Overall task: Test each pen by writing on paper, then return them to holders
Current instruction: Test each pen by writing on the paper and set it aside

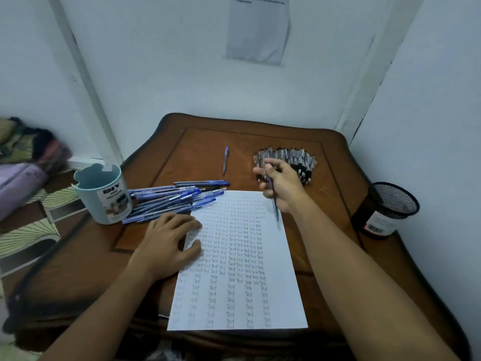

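On the brown wooden bench lies a white sheet of paper filled with columns of the handwritten word "Test". The left hand lies flat with straight fingers on the sheet's left edge. The right hand grips a blue ballpoint pen above the sheet's upper right corner, tip pointing down. A heap of blue pens lies beside a pale teal plastic holder; a pile of black-tipped clear pens lies behind the right hand. A black mesh holder stands at right.

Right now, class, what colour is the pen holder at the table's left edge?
Pale teal pen holder, white label; head view.
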Demonstrator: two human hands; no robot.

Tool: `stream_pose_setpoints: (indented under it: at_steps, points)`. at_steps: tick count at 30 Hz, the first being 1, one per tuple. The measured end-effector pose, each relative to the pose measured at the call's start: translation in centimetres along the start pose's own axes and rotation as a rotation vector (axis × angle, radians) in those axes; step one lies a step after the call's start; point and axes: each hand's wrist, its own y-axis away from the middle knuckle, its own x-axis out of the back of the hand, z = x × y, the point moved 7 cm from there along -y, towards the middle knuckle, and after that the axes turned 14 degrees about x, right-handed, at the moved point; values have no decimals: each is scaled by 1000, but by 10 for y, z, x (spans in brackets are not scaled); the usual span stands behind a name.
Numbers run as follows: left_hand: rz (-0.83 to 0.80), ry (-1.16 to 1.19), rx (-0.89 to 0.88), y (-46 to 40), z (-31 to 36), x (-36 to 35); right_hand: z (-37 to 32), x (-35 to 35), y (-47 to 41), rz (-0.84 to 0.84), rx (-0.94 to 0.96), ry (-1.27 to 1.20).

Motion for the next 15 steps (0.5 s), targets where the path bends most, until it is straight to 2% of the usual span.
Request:
stream_pose_setpoints:
  at_steps: [2, 4, 7, 10, 11, 15]
  points:
    - [2, 2, 0, 0, 1, 0, 5, 10, 8, 32, 1, 136]
    - [3, 3, 0, 0, 1, 0, 10, 17, 15, 95, -15, 130]
    - [8, -5, -6, 0, 1, 0, 13, 23, 22, 146, -23, -58]
    - [9, -8, -9, 0, 2, 0, 16, 24, 31, 103, -54, -287]
    - [9, -10, -10, 0, 2, 0, 17, 28, 35, 85, -56, -269]
    - [14, -16, -16, -1, 2, -1, 18, 47, 46, 48, 23, 96]
